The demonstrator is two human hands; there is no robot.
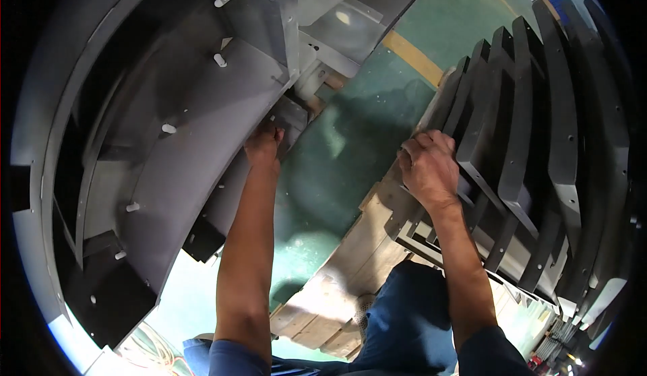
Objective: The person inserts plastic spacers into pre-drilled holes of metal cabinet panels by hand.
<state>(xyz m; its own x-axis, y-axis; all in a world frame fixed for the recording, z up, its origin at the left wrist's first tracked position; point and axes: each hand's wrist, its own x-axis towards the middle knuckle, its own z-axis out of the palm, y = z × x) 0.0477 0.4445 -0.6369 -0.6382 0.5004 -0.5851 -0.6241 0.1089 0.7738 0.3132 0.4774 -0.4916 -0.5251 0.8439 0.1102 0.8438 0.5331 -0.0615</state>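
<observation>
At the right edge of a large dark grey metal housing (195, 106), my left hand (264, 145) is closed, thumb and fingers together; whatever they may hold is hidden. Several white plugs (168, 129) stick out of the housing's inner face. A lower metal piece (290, 121) lies just beyond the hand. On the right, my right hand (429, 167) curls its fingers over the near edge of the closest dark grey sheet-metal part (450, 110) in a row of bent parts. Its fingertips are partly out of sight.
Wooden pallet boards (364, 248) lie under the row of bent metal parts (515, 140). Green floor (323, 187) with a yellow stripe (412, 59) runs between housing and row. My blue-clad knee (408, 308) is by the pallet. Coiled cables (148, 349) lie at lower left.
</observation>
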